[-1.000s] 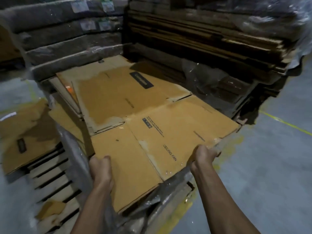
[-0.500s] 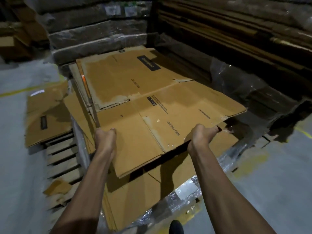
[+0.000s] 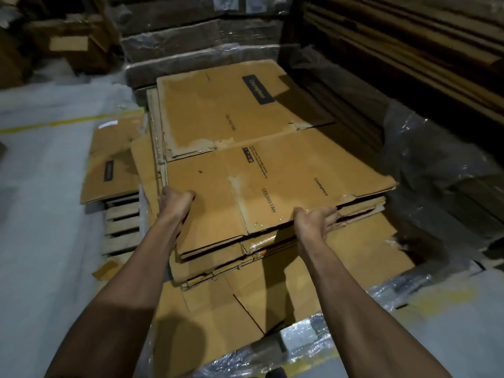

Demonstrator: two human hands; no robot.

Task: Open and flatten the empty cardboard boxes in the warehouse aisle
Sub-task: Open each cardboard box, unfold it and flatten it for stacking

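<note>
Box, flattened brown corrugated card, lies atop the stack, long axis running away from the person; left hand and right hand grip its near edge.

flattened cardboard box | brown, "CEILING FAN" print | lying flat atop cardboard stack

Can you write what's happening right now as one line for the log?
left hand: grips flattened box left edge | right hand: holds near edge | box: on cardboard stack
</note>
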